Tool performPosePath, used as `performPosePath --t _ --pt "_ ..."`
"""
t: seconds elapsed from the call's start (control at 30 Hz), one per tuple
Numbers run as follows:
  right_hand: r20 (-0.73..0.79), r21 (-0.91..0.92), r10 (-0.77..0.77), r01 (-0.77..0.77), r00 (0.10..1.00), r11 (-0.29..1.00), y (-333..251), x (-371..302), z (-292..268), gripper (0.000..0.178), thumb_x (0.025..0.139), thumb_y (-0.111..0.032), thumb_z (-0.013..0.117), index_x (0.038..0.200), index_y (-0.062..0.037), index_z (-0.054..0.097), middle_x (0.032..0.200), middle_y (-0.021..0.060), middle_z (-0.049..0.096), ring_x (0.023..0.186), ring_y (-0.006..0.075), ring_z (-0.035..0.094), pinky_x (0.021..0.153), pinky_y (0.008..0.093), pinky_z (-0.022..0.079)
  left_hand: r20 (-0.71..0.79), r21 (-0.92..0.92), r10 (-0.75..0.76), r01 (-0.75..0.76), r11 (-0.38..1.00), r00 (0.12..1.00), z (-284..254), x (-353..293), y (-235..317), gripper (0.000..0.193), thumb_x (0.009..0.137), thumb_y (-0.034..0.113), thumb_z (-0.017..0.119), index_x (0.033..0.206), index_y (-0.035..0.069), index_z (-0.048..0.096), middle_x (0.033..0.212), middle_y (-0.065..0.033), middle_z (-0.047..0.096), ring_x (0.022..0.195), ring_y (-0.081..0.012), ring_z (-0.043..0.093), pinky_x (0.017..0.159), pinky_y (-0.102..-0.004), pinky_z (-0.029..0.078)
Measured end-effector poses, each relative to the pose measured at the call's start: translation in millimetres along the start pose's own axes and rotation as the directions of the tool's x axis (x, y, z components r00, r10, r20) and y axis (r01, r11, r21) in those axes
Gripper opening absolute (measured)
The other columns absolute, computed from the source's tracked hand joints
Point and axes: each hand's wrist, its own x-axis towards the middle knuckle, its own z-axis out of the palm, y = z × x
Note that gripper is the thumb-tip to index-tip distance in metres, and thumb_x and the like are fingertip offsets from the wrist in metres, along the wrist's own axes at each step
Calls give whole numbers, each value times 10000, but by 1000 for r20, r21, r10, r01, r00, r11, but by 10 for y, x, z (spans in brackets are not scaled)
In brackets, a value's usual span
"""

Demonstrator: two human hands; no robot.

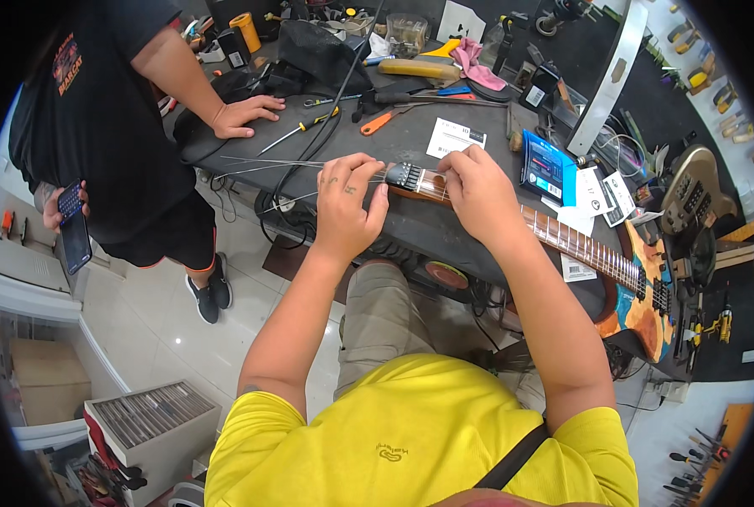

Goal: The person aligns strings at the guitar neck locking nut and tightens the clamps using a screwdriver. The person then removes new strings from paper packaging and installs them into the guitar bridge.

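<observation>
An electric guitar (576,243) without a usual headstock lies across the bench, its wood-and-teal body to the right. At the left end of its neck is a black string clamp (404,176). My left hand (346,203) is closed by this clamp, fingers bent around loose guitar strings (263,167) that trail off to the left. Its fingertips are partly hidden. Just right of the clamp, my right hand (478,193) is closed over the neck, thumb and fingers at the strings. What exactly its fingertips pinch cannot be made out.
Behind my hands lie a white card (456,138), an orange-handled tool (377,123) and a yellow-black screwdriver (309,122). A blue packet (548,169) stands right of them. At left, another person rests a hand (246,116) on the bench and holds a phone (74,228).
</observation>
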Motion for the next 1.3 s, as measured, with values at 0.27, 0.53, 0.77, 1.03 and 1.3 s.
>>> performPosePath --t 0.27,0.53,0.77,1.03,1.3 --pt "-109 48 -64 70 992 996 31 -78 112 84 893 -64 757 970 -77 788 908 112 691 920 335 703 844 475 566 7 169 42 -43 985 999 115 -177 -95 449 796 184 794 1215 66 684 1272 -115 659 1177 -343 615 1024 -478 440" --pt "-106 42 -34 39 994 998 5 -69 117 98 877 -66 771 968 -78 807 912 104 699 922 324 706 853 467 565 54 202 36 -47 978 998 148 -186 -132 511 778 241 772 1258 94 676 1332 -94 638 1220 -335 579 1041 -500 412" --pt "-109 46 -45 51 993 998 -5 -58 135 113 871 -59 765 972 -72 815 906 102 705 907 323 711 840 465 570 61 202 40 -52 978 997 133 -184 -115 513 764 206 768 1250 64 686 1305 -111 659 1205 -338 602 1040 -477 422" --pt "-105 52 -24 30 994 998 -14 -52 145 110 872 -60 763 965 -69 821 900 101 710 904 322 714 836 467 577 53 219 54 -65 973 997 159 -205 -148 532 766 252 766 1266 95 671 1324 -87 652 1202 -327 597 1035 -493 417" --pt "-107 36 -33 37 994 999 -8 -58 155 109 872 -64 763 963 -69 823 894 99 717 891 321 719 828 460 582 59 212 47 -58 976 997 143 -189 -121 514 762 216 767 1249 71 690 1301 -108 666 1194 -339 606 1044 -475 424"
